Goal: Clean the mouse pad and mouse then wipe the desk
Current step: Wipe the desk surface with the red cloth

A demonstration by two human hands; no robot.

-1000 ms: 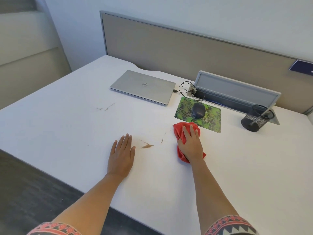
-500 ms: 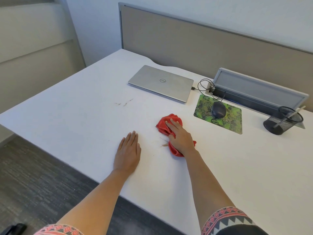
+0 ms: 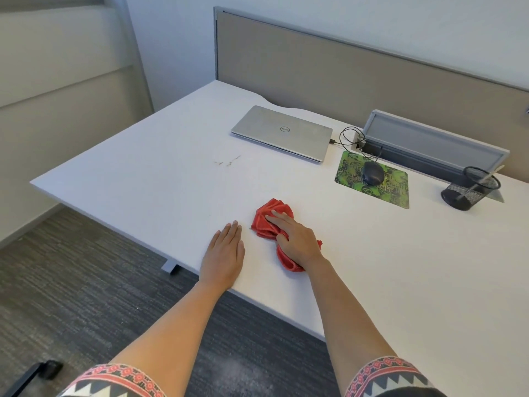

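My right hand (image 3: pixel 297 239) presses flat on a bunched red cloth (image 3: pixel 269 217) near the front edge of the white desk (image 3: pixel 143 173). Flat on the desk just left of the cloth lies my left hand (image 3: pixel 224 253), fingers straight and holding nothing. The dark mouse (image 3: pixel 372 173) sits on the green patterned mouse pad (image 3: pixel 392 193) at the back right, well away from both hands. Faint brown marks (image 3: pixel 227 162) show on the desk ahead of my left hand.
A shut silver laptop (image 3: pixel 282 131) lies at the back, its cable (image 3: pixel 350 136) looping toward a grey cable tray (image 3: pixel 429 144). A black mesh pen holder (image 3: pixel 469 187) stands at the right. A beige partition (image 3: pixel 343 70) backs the desk.
My right hand has slid the red cloth leftward from beside the mouse pad toward my left hand, over the brown stain, which no longer shows. My left hand stayed flat.
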